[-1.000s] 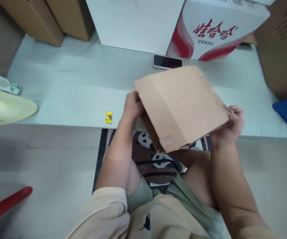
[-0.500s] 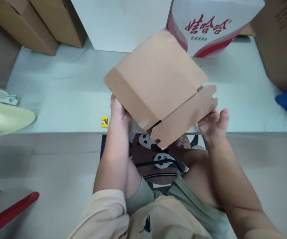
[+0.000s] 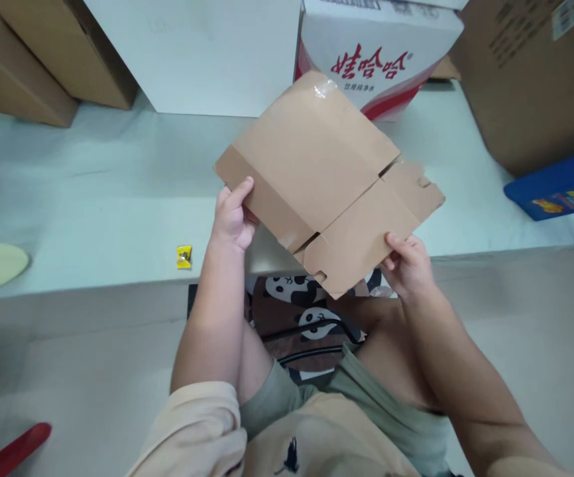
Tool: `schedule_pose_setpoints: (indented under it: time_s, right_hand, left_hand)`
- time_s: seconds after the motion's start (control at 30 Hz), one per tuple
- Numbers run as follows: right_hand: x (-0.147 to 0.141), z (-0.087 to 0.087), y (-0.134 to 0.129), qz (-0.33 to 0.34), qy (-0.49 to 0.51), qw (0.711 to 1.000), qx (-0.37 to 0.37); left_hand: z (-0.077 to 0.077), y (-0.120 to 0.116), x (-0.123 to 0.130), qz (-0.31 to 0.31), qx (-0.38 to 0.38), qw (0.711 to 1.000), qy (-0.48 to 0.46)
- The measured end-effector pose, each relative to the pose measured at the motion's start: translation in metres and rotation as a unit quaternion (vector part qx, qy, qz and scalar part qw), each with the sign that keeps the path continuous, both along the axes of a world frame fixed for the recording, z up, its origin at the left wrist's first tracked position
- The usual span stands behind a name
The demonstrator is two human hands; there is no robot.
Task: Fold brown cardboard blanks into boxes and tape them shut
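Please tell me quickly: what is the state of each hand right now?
Left hand: closed, gripping the cardboard box by its side edge.
Right hand: closed, pinching the box's notched flap.

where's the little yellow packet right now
In the head view, the yellow packet lies on the table near the edge closest to the person, left of the left hand, which grips the cardboard.

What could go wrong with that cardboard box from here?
1. The right hand pinches the notched flap only near its edge, so it might bend or tear.
2. The cardboard box overhangs the table edge; a slip could drop it lapward.
3. The yellow packet lies near that edge; the left forearm could knock it off.
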State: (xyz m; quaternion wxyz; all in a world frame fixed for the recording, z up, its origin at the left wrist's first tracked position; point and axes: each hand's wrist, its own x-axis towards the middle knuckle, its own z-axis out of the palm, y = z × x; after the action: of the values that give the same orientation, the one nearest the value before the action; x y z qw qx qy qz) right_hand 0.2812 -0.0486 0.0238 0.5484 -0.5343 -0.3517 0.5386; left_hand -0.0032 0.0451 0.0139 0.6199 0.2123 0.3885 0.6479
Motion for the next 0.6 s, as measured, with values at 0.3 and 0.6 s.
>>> schedule_pose_setpoints:
  time_s: [0.3,0.6]
  right_hand:
    - [0.107,0.034,-0.028,-0.300,-0.060,0.952,0.009]
    - [0.173,0.075,0.124,-0.338,-0.217,0.908,0.121]
  left_hand:
    - [0.005,-0.001,-0.006,-0.014,-0.086,0.996,-0.009]
    - [0.002,0.002,0.001,-0.018,-0.081,0.997,-0.004]
